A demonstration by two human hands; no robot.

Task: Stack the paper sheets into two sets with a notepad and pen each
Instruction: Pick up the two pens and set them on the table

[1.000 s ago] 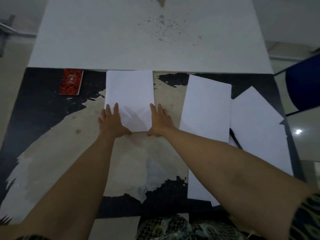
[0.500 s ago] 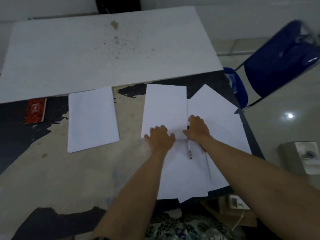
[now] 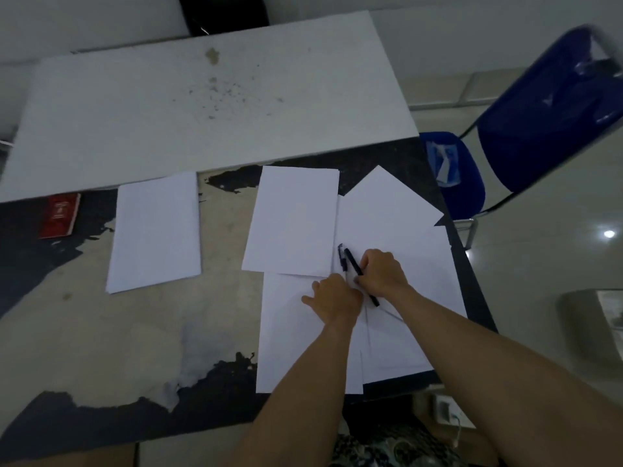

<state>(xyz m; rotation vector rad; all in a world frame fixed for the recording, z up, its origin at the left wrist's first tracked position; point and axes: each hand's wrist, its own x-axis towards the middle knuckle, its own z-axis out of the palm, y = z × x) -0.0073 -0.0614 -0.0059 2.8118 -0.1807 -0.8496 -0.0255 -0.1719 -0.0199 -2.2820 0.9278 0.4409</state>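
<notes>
A squared stack of white sheets (image 3: pixel 155 230) lies at the left, and a red notepad (image 3: pixel 60 215) sits further left by the white board's edge. Loose white sheets overlap at the right: one upright (image 3: pixel 293 220), one turned at an angle (image 3: pixel 387 210) and one nearer me (image 3: pixel 296 342). My right hand (image 3: pixel 382 273) grips a long black pen (image 3: pixel 352 262) above these sheets. A second dark pen (image 3: pixel 341 257) lies beside it. My left hand (image 3: pixel 335 299) is on the near sheet with its fingertips at that pen's lower end; its grip is hidden.
A large white board (image 3: pixel 202 106) covers the far half of the worn black table (image 3: pixel 101 348). A blue chair (image 3: pixel 539 123) stands past the table's right edge. A white socket with a cable (image 3: pixel 445 412) lies on the floor near my lap.
Both hands left the left stack and moved right to the loose sheets. The right hand has lifted a black pen off the paper, and a second pen has come into sight.
</notes>
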